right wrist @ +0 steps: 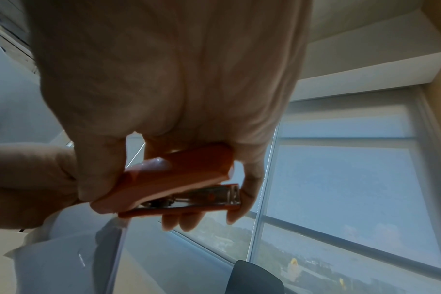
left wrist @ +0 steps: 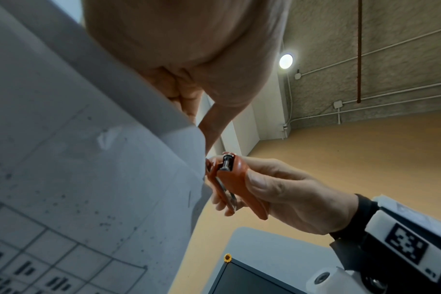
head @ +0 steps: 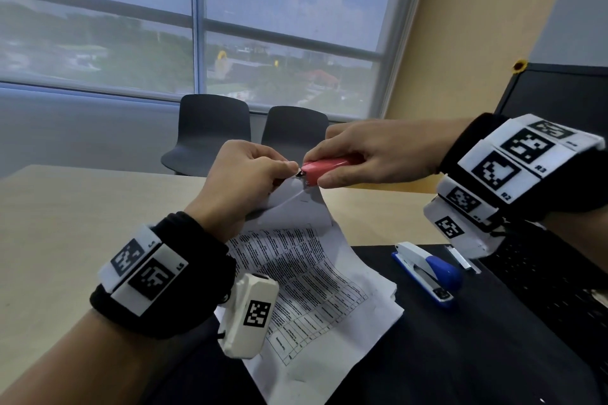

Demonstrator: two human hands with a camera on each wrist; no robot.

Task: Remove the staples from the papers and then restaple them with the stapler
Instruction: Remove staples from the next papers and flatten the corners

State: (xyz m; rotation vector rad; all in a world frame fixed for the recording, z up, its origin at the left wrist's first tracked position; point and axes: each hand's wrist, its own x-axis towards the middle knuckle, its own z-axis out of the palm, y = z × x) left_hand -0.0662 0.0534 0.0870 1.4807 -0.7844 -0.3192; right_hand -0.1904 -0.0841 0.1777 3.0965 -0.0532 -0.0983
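Observation:
My left hand [head: 250,171] pinches the top corner of the printed papers [head: 306,276] and lifts it above the table; the lower part of the sheets lies on the black mat. My right hand [head: 362,154] grips a small red stapler [head: 324,168], its tip at the lifted corner right beside my left fingertips. In the left wrist view the red stapler [left wrist: 235,185] touches the paper edge [left wrist: 113,169]. The right wrist view shows the red stapler [right wrist: 179,179] held between thumb and fingers. A blue and white stapler [head: 426,271] lies on the mat to the right.
A black mat [head: 444,355] covers the near right of the wooden table [head: 82,223]. A strip of staples [head: 460,258] lies beside the blue stapler. An open laptop [head: 559,273] stands at the right. Two dark chairs [head: 214,131] stand behind the table.

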